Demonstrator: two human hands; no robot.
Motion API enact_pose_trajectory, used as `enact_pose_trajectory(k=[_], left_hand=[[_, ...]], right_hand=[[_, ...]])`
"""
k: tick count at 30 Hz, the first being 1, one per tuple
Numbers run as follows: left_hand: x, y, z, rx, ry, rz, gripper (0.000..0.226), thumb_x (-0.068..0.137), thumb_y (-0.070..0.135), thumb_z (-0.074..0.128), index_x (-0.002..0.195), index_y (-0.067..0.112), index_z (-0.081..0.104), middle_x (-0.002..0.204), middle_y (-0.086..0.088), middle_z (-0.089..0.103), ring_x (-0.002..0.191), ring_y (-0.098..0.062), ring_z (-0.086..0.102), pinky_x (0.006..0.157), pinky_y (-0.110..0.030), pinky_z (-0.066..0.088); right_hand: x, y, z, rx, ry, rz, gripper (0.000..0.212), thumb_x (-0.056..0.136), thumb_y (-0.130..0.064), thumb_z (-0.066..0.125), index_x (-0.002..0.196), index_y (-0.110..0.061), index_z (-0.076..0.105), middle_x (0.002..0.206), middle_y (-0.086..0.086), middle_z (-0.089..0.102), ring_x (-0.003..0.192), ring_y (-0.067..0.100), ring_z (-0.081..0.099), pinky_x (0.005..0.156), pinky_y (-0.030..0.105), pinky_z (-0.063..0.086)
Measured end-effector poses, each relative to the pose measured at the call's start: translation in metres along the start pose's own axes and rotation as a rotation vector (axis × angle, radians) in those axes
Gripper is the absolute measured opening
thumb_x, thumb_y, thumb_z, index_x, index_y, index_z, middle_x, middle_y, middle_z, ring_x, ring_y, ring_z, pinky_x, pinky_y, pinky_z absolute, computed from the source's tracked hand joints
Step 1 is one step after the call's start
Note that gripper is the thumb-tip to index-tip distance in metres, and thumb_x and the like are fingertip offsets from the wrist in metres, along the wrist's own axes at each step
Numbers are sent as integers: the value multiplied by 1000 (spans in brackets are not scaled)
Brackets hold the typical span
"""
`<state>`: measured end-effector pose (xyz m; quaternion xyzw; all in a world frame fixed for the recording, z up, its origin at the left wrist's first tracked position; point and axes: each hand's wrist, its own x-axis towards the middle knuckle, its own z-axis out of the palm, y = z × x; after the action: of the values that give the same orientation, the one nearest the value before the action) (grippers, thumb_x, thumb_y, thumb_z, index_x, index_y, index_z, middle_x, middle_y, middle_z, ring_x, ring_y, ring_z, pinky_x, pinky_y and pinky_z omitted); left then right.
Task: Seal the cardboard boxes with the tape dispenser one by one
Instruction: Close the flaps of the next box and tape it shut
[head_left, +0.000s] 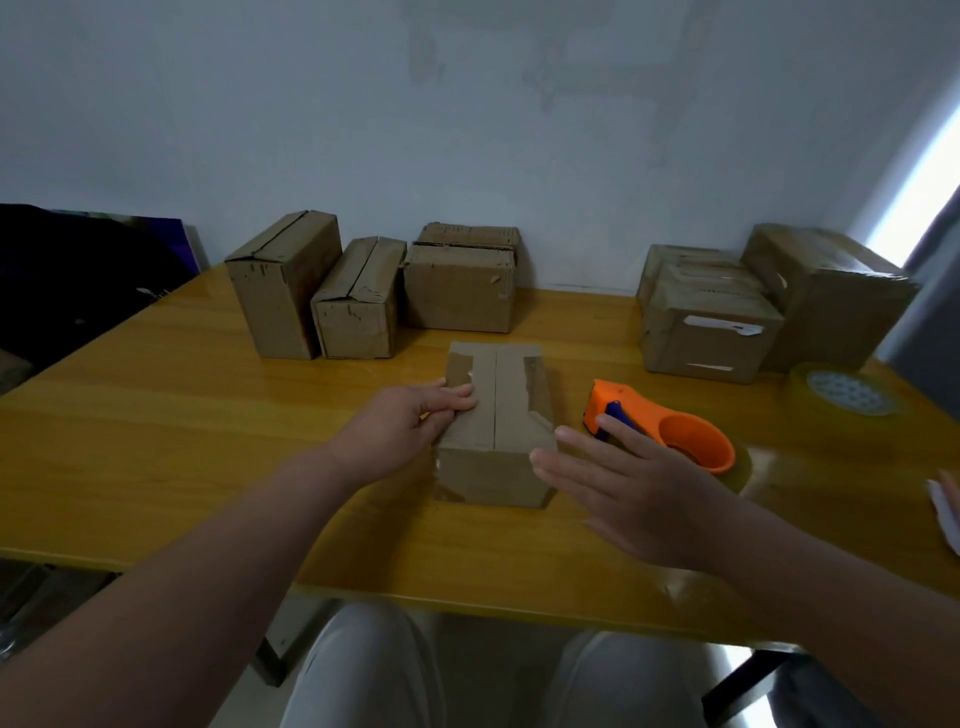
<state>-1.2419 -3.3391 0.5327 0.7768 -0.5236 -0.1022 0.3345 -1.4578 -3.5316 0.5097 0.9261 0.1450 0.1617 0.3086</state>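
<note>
A small cardboard box stands in the middle of the yellow table, its two top flaps meeting along a centre seam. My left hand rests on the box's left top flap, fingers laid over it. To the right of the box, my right hand hovers with straight, spread fingers and holds nothing. Just beyond its fingertips lies the orange tape dispenser with a blue part.
Three cardboard boxes stand at the back left by the wall, and a group of boxes stands at the back right. A roll of clear tape lies at the right. A white paper scrap is at the right edge.
</note>
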Motion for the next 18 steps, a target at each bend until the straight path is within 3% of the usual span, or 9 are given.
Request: enact_pose_trajectory(k=[3,6,8,18], left_hand=[[-1,1,0,20,6,-5,34,97,15,49,129,25,57,139,13,48,138,-9,30,112,-23,19],[-4,2,3,29,29,-19,35,98,16,48,130,25,57,140,13,47,138,-8,30,112,-24,19],[-7,4,7,36,64,-28,35,98,16,47,130,25,56,140,13,47,138,-8,30,111,-22,18],[-17,10,16,104,161,-30,34,99,14,45,129,22,58,140,10,49,135,-14,37,108,-23,23]], right_hand=[[-4,2,-4,0,-30,0,71,80,-39,66,141,-15,38,148,2,37,137,21,28,111,47,25],[-6,4,-10,-39,-4,-56,50,87,-37,50,131,-13,54,138,6,54,130,24,46,107,47,28],[-6,2,-15,-30,17,-49,47,90,-37,41,123,-11,62,127,10,62,122,26,56,106,46,30],[20,-31,-32,47,118,109,46,90,-28,50,132,-12,54,133,11,58,125,30,53,104,43,39]])
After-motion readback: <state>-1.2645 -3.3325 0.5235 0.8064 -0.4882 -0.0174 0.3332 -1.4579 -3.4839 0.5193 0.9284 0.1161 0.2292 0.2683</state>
